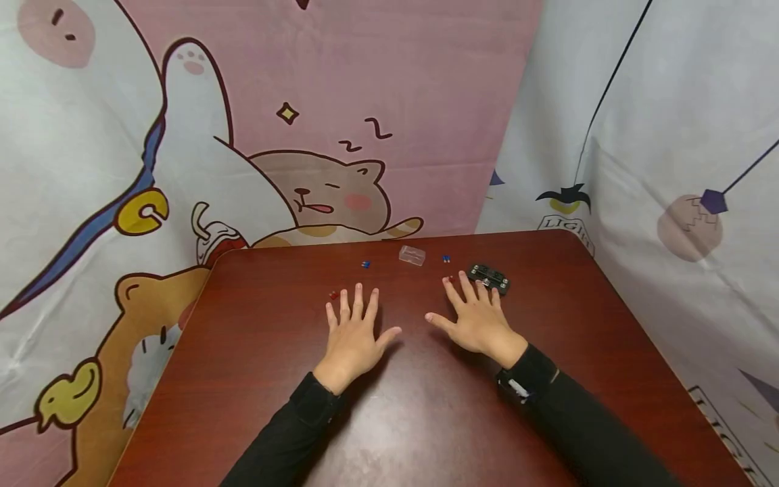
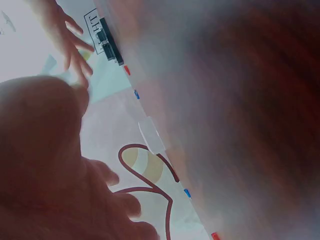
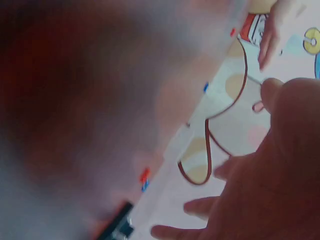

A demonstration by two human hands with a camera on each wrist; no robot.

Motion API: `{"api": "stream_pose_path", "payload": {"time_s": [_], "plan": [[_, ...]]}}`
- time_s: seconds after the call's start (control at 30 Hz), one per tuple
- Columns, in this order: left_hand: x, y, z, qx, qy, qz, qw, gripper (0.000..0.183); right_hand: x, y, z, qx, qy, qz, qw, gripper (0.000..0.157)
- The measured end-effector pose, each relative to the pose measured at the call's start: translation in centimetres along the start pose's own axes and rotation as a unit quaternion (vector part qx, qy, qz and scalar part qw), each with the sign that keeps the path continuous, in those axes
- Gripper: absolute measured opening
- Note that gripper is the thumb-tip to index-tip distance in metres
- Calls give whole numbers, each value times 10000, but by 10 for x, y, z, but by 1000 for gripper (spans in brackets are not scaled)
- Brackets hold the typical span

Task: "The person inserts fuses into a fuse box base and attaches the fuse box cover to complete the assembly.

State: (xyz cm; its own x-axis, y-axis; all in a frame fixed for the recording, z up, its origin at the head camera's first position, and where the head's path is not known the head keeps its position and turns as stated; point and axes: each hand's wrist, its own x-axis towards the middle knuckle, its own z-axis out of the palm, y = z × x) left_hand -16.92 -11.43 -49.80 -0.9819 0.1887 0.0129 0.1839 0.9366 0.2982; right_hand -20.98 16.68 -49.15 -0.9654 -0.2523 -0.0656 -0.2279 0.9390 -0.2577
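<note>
Both hands hover palm down over the table with fingers straight and spread, holding nothing. My left hand (image 1: 353, 341) is nearest to a small red piece (image 1: 333, 295) just beyond its fingertips. My right hand (image 1: 481, 321) reaches toward a dark board with metal parts (image 1: 489, 278), its fingertips partly covering the near edge in the head view. By the right index finger lies another small red piece (image 1: 451, 278). Two small blue pieces, one on the left (image 1: 366, 264) and one on the right (image 1: 446, 258), lie farther back. Between them sits a clear plastic box (image 1: 412, 255).
The brown wooden table (image 1: 395, 419) ends at the back against a hanging cloth (image 1: 438, 122) printed with cartoon animals. A white printed cloth (image 1: 645, 169) hangs along the right side. In the left wrist view the dark board (image 2: 111, 42) stands out along the table's edge.
</note>
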Motion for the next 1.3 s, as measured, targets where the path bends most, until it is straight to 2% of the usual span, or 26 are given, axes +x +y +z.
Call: {"api": "stream_pose_path", "payload": {"time_s": [0.13, 0.27, 0.5, 0.57, 0.77, 0.93, 1.03, 1.17, 1.3], "plan": [[1, -3, -2, -38, 154, 94, 9998, 97, 8, 19, -19, 2, 82, 69, 9999, 97], [3, -7, -2, 9, 451, 203, 9988, 85, 18, 41, -38, 169, 226, 313, 9991, 89], [13, -5, -3, -97, 1048, 700, 9920, 55, 31, 85, -57, 145, -58, 753, 9970, 84], [19, -3, -3, -257, 1085, 894, 9897, 46, 34, 98, -59, 202, -170, 830, 9962, 83], [44, 17, 5, -838, 301, 1402, 9861, 33, 41, 122, -54, 652, -431, 966, 9922, 84], [77, 45, 8, -567, -166, 1916, 9797, 30, 43, 129, -48, 836, -452, 895, 9914, 80], [97, 63, 10, -390, -394, 2103, 9761, 30, 44, 132, -45, 878, -439, 889, 9912, 78], [121, 86, 13, -297, -695, 2065, 9755, 31, 47, 134, -43, 907, -533, 916, 9902, 79], [145, 110, 19, -548, -828, 1650, 9813, 31, 49, 134, -42, 932, -562, 1005, 9890, 80]]}}
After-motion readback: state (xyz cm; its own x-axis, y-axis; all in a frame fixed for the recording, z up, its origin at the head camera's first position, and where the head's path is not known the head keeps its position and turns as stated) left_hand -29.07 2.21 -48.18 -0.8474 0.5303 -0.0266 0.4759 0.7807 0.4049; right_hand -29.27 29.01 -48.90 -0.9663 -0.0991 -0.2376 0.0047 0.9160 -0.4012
